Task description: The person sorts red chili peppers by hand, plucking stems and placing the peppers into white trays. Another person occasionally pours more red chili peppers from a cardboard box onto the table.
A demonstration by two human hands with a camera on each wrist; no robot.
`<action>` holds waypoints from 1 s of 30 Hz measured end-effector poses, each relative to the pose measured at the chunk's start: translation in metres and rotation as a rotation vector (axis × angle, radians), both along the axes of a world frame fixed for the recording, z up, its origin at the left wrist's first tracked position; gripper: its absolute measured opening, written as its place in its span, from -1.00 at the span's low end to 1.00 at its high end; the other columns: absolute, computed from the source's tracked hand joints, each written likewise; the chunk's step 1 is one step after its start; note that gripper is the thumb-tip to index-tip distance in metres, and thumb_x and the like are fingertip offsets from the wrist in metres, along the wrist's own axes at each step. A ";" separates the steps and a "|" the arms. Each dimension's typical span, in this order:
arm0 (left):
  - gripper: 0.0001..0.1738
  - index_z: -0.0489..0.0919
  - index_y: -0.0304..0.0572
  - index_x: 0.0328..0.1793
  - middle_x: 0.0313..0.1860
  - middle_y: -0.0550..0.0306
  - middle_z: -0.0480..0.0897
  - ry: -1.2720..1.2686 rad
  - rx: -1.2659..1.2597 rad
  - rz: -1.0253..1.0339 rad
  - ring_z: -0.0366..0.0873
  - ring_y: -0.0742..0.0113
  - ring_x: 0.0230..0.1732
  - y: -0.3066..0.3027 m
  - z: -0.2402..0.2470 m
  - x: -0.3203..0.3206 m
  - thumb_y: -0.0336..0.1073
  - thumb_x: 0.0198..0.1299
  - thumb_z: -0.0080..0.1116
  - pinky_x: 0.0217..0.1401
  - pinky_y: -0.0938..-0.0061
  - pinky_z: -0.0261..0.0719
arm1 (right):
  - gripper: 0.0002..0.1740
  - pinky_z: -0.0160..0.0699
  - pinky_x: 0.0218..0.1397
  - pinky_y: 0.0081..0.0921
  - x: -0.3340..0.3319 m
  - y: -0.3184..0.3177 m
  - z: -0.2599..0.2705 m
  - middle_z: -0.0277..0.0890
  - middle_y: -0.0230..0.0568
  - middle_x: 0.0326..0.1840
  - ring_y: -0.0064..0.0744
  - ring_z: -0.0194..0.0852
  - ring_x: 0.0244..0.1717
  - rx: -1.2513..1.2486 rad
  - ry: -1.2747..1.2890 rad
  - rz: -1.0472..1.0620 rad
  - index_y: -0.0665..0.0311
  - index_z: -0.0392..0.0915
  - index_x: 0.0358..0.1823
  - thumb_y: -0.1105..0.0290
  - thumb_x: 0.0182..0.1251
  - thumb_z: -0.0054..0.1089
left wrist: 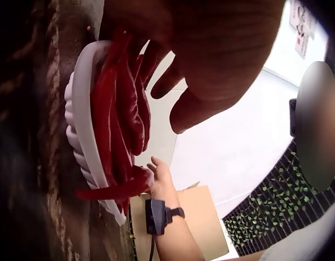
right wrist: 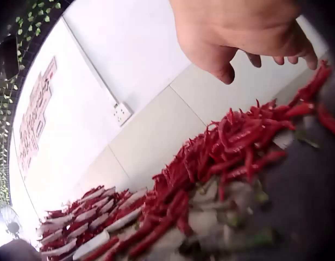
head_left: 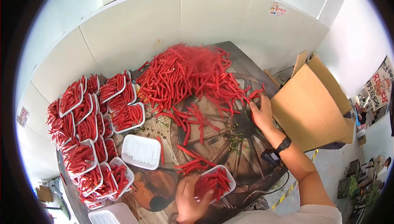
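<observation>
My left hand is at the left side of a white plastic tray filled with red chillies. In the left wrist view its fingers are loosely bent over the heap, thumb apart, and one chilli lies across the tray's rim. My right hand reaches to the right edge of a big pile of loose red chillies. Seen from the right wrist, that hand has fingers and thumb spread above the chillies, gripping none.
Stacked trays of chillies fill the table's left side. An unfilled white tray lies near the middle, and more white trays stand at the front left. Green stems litter the table. A cardboard box stands at the right edge.
</observation>
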State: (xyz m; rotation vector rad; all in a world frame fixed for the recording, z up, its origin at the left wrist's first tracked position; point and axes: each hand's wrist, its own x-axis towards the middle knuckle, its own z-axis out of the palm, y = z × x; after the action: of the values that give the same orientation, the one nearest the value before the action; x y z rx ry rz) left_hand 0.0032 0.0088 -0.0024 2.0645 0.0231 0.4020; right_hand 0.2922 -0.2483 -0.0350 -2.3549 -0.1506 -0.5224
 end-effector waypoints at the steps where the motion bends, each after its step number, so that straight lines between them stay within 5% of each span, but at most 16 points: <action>1: -0.39 0.51 -0.36 0.16 0.03 -0.19 0.59 -0.013 0.014 -0.013 0.58 -0.16 0.04 0.000 -0.002 0.000 -0.36 -0.04 0.50 0.14 0.17 0.56 | -0.27 0.17 0.53 -0.03 -0.004 0.004 -0.003 0.27 0.42 0.43 0.31 0.18 0.48 -0.005 0.006 0.009 0.48 0.32 0.40 0.13 0.35 0.24; 9: -0.40 0.52 -0.36 0.17 0.05 -0.22 0.57 0.002 0.042 0.073 0.55 -0.21 0.08 0.000 0.003 0.002 -0.32 -0.01 0.49 0.16 0.14 0.52 | -0.21 0.08 0.55 0.06 0.028 0.075 -0.018 0.22 0.55 0.42 0.42 0.12 0.49 -0.130 0.003 0.011 0.51 0.27 0.44 0.06 0.38 0.17; 14: -0.55 0.50 -0.39 0.18 0.00 -0.15 0.57 -0.006 -0.017 0.191 0.54 -0.03 -0.01 0.000 -0.004 0.000 -0.27 0.27 0.31 0.12 0.24 0.49 | -0.11 0.00 0.59 0.08 0.066 0.167 -0.017 0.20 0.62 0.41 0.42 0.07 0.52 0.144 -0.045 -0.082 0.73 0.15 0.42 -0.01 0.43 0.09; 18: -0.54 0.50 -0.39 0.19 0.02 -0.20 0.58 -0.034 0.024 0.221 0.56 -0.12 0.00 0.001 -0.007 0.000 -0.38 0.20 0.32 0.07 0.17 0.52 | -0.11 0.07 0.56 0.11 0.103 0.201 -0.003 0.26 0.64 0.35 0.42 0.13 0.49 0.252 -0.023 -0.032 0.72 0.17 0.40 -0.05 0.44 0.06; 21: -0.58 0.50 -0.36 0.20 0.02 -0.15 0.57 0.065 -0.156 0.304 0.58 0.00 0.01 0.001 -0.012 -0.001 -0.39 0.24 0.28 0.08 0.24 0.54 | -0.18 0.22 0.47 0.17 0.088 0.187 0.051 0.35 0.56 0.32 0.42 0.28 0.41 0.104 0.222 0.214 0.62 0.27 0.34 -0.08 0.45 0.04; 23: -0.61 0.50 -0.35 0.20 0.04 -0.09 0.55 0.043 -0.247 0.356 0.58 0.12 0.02 0.001 -0.015 0.000 -0.43 0.26 0.26 0.11 0.31 0.56 | -0.14 0.38 0.37 0.06 0.040 0.168 0.107 0.39 0.36 0.34 0.33 0.37 0.34 -0.332 0.440 0.385 0.51 0.20 0.49 0.01 0.36 0.19; 25: -0.61 0.50 -0.35 0.20 0.04 -0.07 0.54 0.033 -0.261 0.374 0.58 0.14 0.02 0.001 -0.014 0.000 -0.45 0.26 0.25 0.12 0.32 0.56 | -0.32 0.56 0.04 0.06 0.007 0.156 0.102 0.58 0.03 0.00 0.16 0.57 0.02 -0.660 -0.102 0.437 0.32 0.46 0.30 0.09 0.22 0.33; 27: -0.61 0.49 -0.35 0.20 0.05 -0.05 0.53 0.033 -0.265 0.376 0.57 0.17 0.02 0.002 -0.015 -0.002 -0.48 0.26 0.24 0.14 0.33 0.56 | -0.43 0.56 -0.07 -0.02 -0.032 0.156 0.088 0.49 -0.04 -0.12 0.03 0.55 -0.07 -0.499 -0.186 0.751 0.23 0.56 0.11 0.15 0.08 0.46; 30: -0.61 0.49 -0.35 0.20 0.02 -0.01 0.52 0.007 -0.342 0.386 0.57 0.22 0.00 0.002 -0.021 0.000 -0.52 0.24 0.23 0.12 0.37 0.56 | -0.44 0.56 -0.04 -0.07 -0.083 0.157 0.077 0.44 -0.02 -0.06 0.01 0.52 -0.02 -0.477 0.107 1.161 0.14 0.57 0.06 0.17 0.00 0.52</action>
State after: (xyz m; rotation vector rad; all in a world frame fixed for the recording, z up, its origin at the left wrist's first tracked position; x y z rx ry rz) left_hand 0.0031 0.0110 -0.0236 1.7183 0.4694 0.5826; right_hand 0.2091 -0.0917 0.0417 -2.2241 -1.5946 0.2453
